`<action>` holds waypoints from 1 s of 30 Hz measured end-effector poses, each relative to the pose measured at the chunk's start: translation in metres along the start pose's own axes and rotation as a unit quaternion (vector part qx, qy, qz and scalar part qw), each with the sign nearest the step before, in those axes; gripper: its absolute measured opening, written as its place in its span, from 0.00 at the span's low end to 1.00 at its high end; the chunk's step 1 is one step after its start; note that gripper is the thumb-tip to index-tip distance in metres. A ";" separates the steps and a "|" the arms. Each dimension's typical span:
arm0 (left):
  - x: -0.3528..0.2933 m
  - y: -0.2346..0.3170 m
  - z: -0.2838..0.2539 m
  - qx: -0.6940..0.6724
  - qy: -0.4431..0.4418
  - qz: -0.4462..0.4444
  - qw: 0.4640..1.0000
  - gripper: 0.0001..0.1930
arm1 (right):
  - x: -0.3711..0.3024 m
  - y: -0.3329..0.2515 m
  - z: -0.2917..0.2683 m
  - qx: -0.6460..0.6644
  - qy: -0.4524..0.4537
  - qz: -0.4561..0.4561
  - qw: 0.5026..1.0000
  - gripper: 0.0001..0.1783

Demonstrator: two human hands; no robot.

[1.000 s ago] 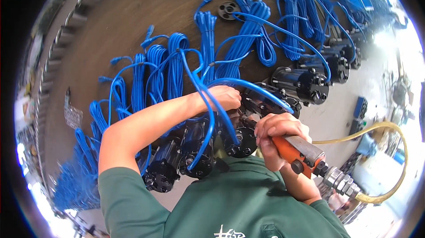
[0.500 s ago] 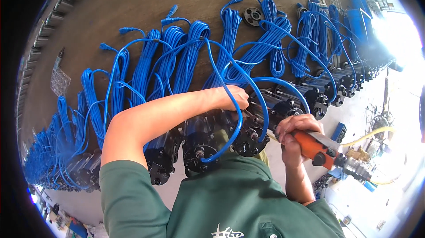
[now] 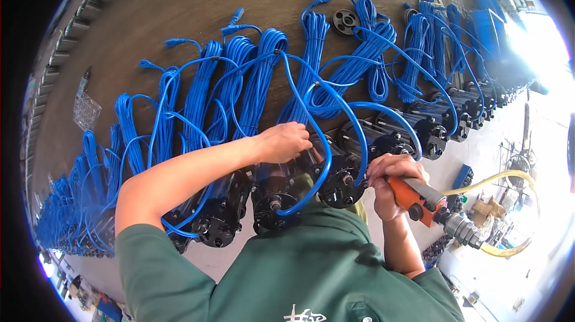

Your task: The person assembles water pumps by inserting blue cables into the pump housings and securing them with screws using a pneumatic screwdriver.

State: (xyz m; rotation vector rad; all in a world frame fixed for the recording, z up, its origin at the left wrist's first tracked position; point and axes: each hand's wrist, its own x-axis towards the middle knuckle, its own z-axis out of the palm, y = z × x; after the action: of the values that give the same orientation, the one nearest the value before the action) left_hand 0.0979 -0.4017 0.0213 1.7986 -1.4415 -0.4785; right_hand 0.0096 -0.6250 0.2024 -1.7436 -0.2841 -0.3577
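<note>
My right hand (image 3: 392,181) is wrapped round an orange and grey air-powered tool (image 3: 421,203), beside the row of black-ended clear cylinders with blue cables. My left hand (image 3: 286,141) is above the cylinders with its fingers curled together; whatever may be in them is hidden. Just below it lies a cylinder with a black end cap (image 3: 277,207), a thick blue cable (image 3: 324,169) looping from its fitting. Nearer the tool sits another black end cap (image 3: 341,185), with its own cable running up and back.
Coiled blue cables (image 3: 263,79) lie in a long row on the brown table (image 3: 197,5). A black ring-shaped part (image 3: 345,21) rests among them. Blue bins (image 3: 488,26) stand at the far right. A yellow hose (image 3: 509,179) curves away from the tool.
My left hand has moved left and slightly nearer along the cylinders. My right hand and the tool have shifted a little to the left.
</note>
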 end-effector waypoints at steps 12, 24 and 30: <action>-0.004 0.001 0.013 0.050 0.057 0.019 0.997 0.05 | 0.014 -0.076 0.019 0.164 -0.046 -0.045 0.984 0.16; -0.007 0.004 0.013 0.063 0.032 -0.025 0.997 0.06 | 0.009 -0.020 0.066 0.046 -0.101 -0.065 0.992 0.15; -0.007 0.004 0.015 0.074 0.011 -0.020 0.997 0.06 | 0.015 -0.019 0.053 -0.002 -0.222 -0.042 0.974 0.14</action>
State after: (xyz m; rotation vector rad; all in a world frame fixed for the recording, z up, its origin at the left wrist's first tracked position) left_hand 0.0825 -0.4008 0.0134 1.9464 -1.4612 -0.3791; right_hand 0.0202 -0.5690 0.2156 -1.8060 -0.6804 -0.0221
